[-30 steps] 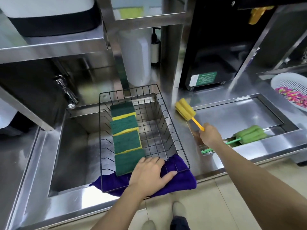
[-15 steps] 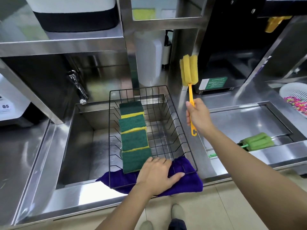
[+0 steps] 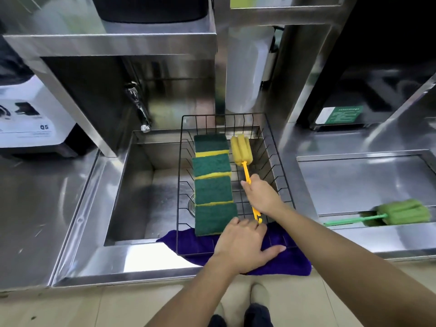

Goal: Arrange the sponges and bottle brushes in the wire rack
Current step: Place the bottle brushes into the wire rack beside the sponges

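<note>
A black wire rack (image 3: pixel 271 128) sits over the sink's right side on a purple cloth (image 3: pixel 283 263). Several green-and-yellow sponges (image 3: pixel 212 187) lie in a row along its left half. My right hand (image 3: pixel 263 194) grips the orange handle of the yellow bottle brush (image 3: pixel 241 149), whose foam head lies inside the rack beside the far sponges. My left hand (image 3: pixel 243 246) rests flat on the rack's near edge and the cloth, fingers spread. A green bottle brush (image 3: pixel 401 213) lies on the counter at the right.
A steel sink (image 3: pixel 141 185) lies left of the rack, with a tap (image 3: pixel 139 107) above it. A white bottle (image 3: pixel 245 74) stands behind the rack. Steel shelving rises at the back. A recessed steel tray (image 3: pixel 354 180) is on the right.
My right hand has swung the yellow brush from upright beside the rack down into the rack, next to the sponges. My left hand stays on the rack's near edge.
</note>
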{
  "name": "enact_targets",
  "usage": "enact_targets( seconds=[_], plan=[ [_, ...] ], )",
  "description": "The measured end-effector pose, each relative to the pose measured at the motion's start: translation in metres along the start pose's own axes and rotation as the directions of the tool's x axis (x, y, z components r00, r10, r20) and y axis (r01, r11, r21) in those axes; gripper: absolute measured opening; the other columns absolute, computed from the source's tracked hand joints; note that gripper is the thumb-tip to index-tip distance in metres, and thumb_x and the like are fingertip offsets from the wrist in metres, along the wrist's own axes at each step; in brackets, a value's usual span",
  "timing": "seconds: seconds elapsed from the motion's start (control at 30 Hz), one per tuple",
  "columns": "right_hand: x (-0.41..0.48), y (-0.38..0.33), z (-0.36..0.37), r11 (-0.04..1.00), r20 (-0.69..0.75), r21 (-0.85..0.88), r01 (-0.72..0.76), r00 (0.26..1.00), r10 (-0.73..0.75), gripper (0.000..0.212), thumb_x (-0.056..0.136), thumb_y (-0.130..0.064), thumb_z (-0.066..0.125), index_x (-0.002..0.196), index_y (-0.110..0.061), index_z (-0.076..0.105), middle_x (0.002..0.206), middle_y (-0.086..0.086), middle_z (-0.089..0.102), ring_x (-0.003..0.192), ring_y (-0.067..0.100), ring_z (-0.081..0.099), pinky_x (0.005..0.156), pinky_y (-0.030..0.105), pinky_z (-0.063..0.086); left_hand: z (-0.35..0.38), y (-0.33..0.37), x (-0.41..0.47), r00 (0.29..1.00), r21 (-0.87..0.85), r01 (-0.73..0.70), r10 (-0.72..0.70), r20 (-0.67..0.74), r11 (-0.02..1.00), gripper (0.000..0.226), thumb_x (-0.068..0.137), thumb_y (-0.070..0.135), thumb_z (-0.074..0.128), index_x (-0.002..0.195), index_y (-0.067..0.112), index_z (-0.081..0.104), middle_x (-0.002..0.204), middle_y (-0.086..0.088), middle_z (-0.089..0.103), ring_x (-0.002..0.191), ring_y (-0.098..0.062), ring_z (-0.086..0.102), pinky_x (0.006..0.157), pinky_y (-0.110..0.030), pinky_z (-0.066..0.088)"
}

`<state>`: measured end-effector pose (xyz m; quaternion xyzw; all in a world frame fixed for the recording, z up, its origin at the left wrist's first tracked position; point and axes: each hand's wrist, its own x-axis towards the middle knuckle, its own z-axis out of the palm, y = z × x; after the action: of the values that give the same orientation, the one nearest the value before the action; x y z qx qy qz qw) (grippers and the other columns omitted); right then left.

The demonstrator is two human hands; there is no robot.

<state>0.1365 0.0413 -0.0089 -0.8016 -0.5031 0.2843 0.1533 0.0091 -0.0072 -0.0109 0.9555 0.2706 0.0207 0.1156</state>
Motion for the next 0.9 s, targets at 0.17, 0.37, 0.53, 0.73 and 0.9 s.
enact_targets(
  seconds=[0.17,0.37,0.53,0.73,0.9],
  plan=[
    [0.005,0.009,0.01,0.999,0.088,-0.027,-0.033,0.995,0.035,0.032,0.098,-0.036,0.034,0.1,-0.004,0.041,0.107,0.026,0.065,0.096,0.041,0.062,0.068,0.037,0.041,0.0,0.001,-0.001,1.0,-0.017,-0.009,0.008,-0.022,1.0,0.071,0.085,0.066,0.02,0.096,0.008,0.06,0.093,-0.012,0.065,0.088,-0.027,0.056,0.082,-0.04,0.038],
    [0.009,0.009,0.01,0.997,0.19,-0.059,-0.047,0.98,0.058,0.022,0.096,-0.034,0.04,0.095,-0.012,0.038,0.114,0.023,0.062,0.102,0.036,0.06,0.074,0.036,0.043,0.0,0.001,0.001,1.0,-0.021,-0.007,0.007,-0.018,1.0,0.071,0.084,0.066,0.02,0.096,0.008,0.059,0.093,-0.012,0.064,0.088,-0.028,0.055,0.083,-0.04,0.038],
    [0.009,0.007,0.001,0.993,0.242,-0.11,-0.048,0.967,0.074,0.032,0.095,-0.03,0.045,0.11,-0.003,0.048,0.107,0.018,0.062,0.087,0.027,0.056,0.07,0.031,0.038,0.0,0.001,0.001,1.0,-0.03,-0.015,0.014,-0.022,0.999,0.072,0.083,0.066,0.019,0.096,0.008,0.059,0.093,-0.011,0.064,0.088,-0.027,0.055,0.082,-0.04,0.038],
    [-0.002,0.004,-0.029,0.971,0.372,-0.196,0.135,0.927,-0.054,0.037,0.094,-0.028,0.048,0.123,-0.004,0.049,0.122,0.019,0.059,0.109,0.031,0.055,0.079,0.032,0.04,-0.005,0.001,0.0,1.0,-0.048,-0.015,0.016,0.009,0.999,0.069,0.083,0.066,0.021,0.099,0.011,0.059,0.097,-0.007,0.063,0.091,-0.025,0.054,0.083,-0.037,0.036],
    [-0.029,0.027,-0.07,0.986,0.155,0.013,0.164,0.974,-0.164,0.027,0.095,-0.023,0.048,0.115,-0.008,0.056,0.092,0.002,0.058,0.079,0.016,0.055,0.064,0.025,0.041,-0.004,0.02,0.009,0.991,-0.097,-0.048,0.036,-0.127,0.994,0.055,0.085,0.059,0.035,0.101,0.014,0.061,0.093,-0.004,0.062,0.086,-0.023,0.054,0.076,-0.038,0.044]
  ],
)
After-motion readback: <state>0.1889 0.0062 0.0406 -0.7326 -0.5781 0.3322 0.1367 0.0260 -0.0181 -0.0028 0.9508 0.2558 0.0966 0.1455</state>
